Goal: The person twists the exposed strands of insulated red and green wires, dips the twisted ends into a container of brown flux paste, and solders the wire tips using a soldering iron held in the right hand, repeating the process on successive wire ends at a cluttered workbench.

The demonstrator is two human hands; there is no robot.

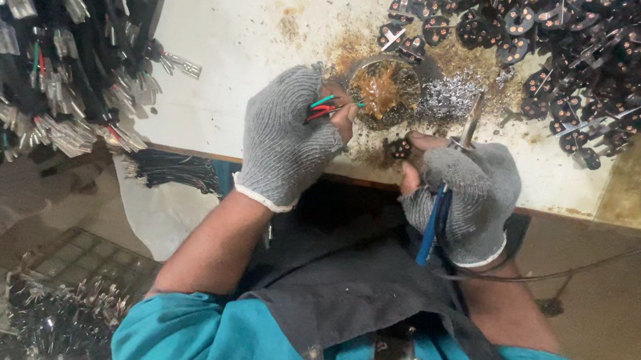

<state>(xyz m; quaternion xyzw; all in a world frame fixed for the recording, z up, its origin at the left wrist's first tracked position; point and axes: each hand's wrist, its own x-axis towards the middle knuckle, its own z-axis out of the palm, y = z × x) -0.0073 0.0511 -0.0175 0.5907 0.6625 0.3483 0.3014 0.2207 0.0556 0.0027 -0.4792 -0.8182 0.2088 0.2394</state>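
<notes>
My left hand (pixel 285 136), in a grey knit glove with open fingertips, pinches a bundle of red and green wires (pixel 326 107). Their tips reach into a small round tin of brown flux paste (pixel 382 89). My right hand (pixel 467 195), gloved the same way, grips a soldering iron with a blue handle (pixel 434 220); its metal tip (pixel 472 119) points up beside a lump of grey solder dross (pixel 448 98). The right fingers also hold a small black round plug piece (pixel 400 148). Both hands rest at the near edge of a stained white bench (pixel 242 21).
A large heap of black round plug pieces (pixel 593 51) covers the far right of the bench. Bundled black cables with metal terminals in clear sleeves (pixel 31 59) hang at the left. More terminals lie in a wire basket (pixel 64 311) at the lower left. A thin cord (pixel 598 262) runs right.
</notes>
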